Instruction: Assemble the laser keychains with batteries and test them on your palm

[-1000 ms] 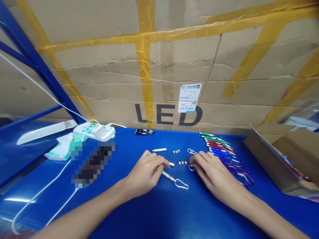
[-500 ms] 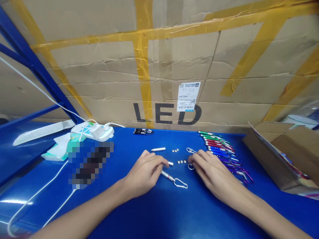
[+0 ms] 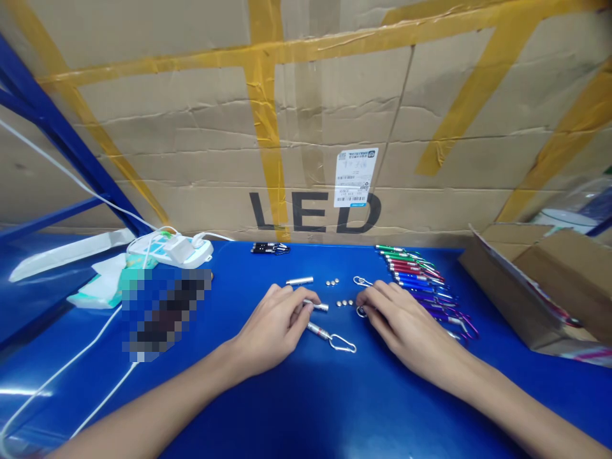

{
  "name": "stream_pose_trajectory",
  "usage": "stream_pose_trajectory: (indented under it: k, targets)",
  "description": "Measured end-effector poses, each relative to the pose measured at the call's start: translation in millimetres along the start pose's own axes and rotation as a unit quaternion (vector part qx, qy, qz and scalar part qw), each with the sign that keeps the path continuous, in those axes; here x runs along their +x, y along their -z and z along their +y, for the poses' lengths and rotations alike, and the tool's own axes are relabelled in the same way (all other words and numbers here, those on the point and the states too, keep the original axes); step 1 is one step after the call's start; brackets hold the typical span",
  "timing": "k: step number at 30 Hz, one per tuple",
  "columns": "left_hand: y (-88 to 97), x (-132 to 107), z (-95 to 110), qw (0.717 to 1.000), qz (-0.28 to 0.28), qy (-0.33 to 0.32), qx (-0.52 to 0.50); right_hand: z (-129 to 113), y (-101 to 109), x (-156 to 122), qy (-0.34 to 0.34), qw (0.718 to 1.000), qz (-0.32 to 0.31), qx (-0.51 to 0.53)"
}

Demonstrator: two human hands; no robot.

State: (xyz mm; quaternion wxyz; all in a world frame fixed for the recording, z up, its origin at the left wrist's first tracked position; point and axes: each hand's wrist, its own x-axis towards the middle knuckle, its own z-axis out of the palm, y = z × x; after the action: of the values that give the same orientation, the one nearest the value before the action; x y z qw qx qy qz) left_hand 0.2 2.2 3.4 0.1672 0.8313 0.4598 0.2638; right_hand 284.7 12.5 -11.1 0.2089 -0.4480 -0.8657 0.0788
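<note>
My left hand (image 3: 275, 325) is closed, thumb and forefinger pinching a short silver flashlight tube (image 3: 322, 307) low over the blue table. Just below its fingertips lies a silver keychain flashlight (image 3: 318, 331) with a carabiner clip (image 3: 343, 343). My right hand (image 3: 399, 315) is closed as well, its fingertips on a silver clip end (image 3: 361, 312) that they partly cover. Between the hands sit several button cells (image 3: 345, 303) in a row. Behind them are another silver tube (image 3: 300, 280), more button cells (image 3: 331, 282) and a second clip end (image 3: 362, 280).
Colourful carabiner flashlights (image 3: 415, 277) are lined up right of my right hand, beside an open cardboard box (image 3: 502, 306). Black clip pieces (image 3: 270, 248) lie at the back, before a large carton (image 3: 215, 153). A power strip (image 3: 196, 255), tissue pack (image 3: 95, 287) and white cables occupy the left.
My left thumb and forefinger have closed around the silver tube, whose near end now shows between them. My right hand stays at the clip end. The whole view has shifted slightly.
</note>
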Motion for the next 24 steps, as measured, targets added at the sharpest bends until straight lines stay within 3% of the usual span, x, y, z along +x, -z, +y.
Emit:
stream_pose_trajectory:
  k: [24]
  targets:
    - [1.2,-0.2,0.6,1.000,-0.014,0.001,-0.001,-5.3,1.8,2.0,0.001,1.000,0.005,0.025]
